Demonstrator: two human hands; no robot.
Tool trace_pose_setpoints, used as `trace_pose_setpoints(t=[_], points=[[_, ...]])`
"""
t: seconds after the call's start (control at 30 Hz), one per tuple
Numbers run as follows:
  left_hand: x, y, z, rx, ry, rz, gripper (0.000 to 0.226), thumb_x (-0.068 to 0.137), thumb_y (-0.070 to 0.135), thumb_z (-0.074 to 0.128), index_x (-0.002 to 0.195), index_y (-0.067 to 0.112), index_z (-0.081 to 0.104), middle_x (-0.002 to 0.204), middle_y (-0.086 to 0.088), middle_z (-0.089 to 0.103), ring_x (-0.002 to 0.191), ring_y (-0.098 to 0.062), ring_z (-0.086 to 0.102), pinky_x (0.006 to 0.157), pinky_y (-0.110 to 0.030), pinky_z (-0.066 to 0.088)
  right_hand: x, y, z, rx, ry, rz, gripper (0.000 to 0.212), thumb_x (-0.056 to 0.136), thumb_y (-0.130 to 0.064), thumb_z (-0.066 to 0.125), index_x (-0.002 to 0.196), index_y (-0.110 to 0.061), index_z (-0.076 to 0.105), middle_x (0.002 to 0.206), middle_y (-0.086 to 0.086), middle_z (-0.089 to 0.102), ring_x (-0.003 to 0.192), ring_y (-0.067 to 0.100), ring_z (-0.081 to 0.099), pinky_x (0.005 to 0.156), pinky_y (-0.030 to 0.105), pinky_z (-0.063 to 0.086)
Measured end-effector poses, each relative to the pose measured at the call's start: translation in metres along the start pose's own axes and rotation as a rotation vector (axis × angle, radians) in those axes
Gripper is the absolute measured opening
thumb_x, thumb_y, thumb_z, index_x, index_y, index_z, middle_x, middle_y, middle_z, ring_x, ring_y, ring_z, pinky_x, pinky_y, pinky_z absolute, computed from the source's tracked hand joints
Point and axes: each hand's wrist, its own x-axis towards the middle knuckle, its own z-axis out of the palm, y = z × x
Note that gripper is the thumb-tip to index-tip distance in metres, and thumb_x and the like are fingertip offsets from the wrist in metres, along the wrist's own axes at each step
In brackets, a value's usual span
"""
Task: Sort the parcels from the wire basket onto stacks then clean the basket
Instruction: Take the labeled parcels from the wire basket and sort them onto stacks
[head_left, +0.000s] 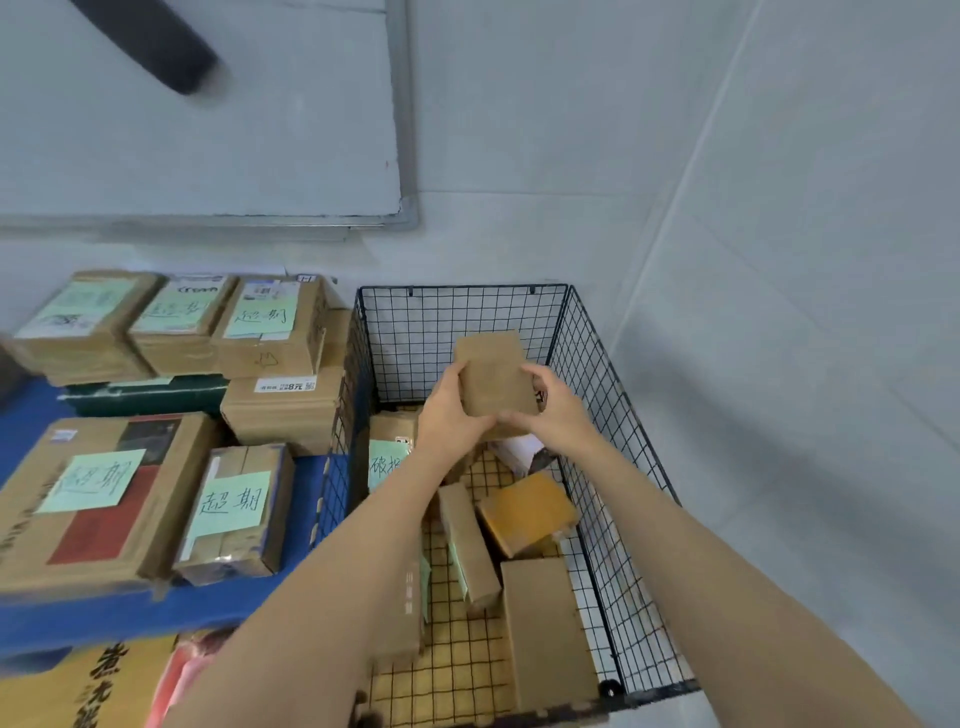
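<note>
A black wire basket (613, 395) stands against the wall at the right. Above its far half I hold a small brown cardboard parcel (493, 374) with both hands. My left hand (449, 410) grips its left side and my right hand (556, 410) grips its right side and lower corner. Several parcels lie below in the basket: an orange-brown one (524, 512), two long brown ones (545, 629) (467, 540), and one with a green note (387, 452), partly hidden by my left forearm.
Left of the basket, a blue surface (171, 613) carries stacks of brown boxes with green handwritten notes (234, 501) (88, 480) (260, 317). A whiteboard (208, 130) hangs on the grey wall behind. A printed sack (93, 686) lies at the bottom left.
</note>
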Motion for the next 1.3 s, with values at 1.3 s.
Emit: trace_pose_setpoints(t=[1.3], points=[[-0.067, 0.141, -0.234, -0.534, 0.178, 0.588, 0.084, 0.069, 0.028, 0.078, 0.142, 0.036, 0.036, 0.127, 0.039, 0.048, 0.123, 0.016, 0.044, 0.107, -0.031, 0.037, -0.088, -0.243, -0.056, 0.256, 0.252, -0.523, 0.100, 0.079, -0.011, 0.082, 0.152, -0.041, 0.020, 0.138, -0.019, 0.039, 0.131, 0.010, 0.047, 0.102, 0.028, 0.048]])
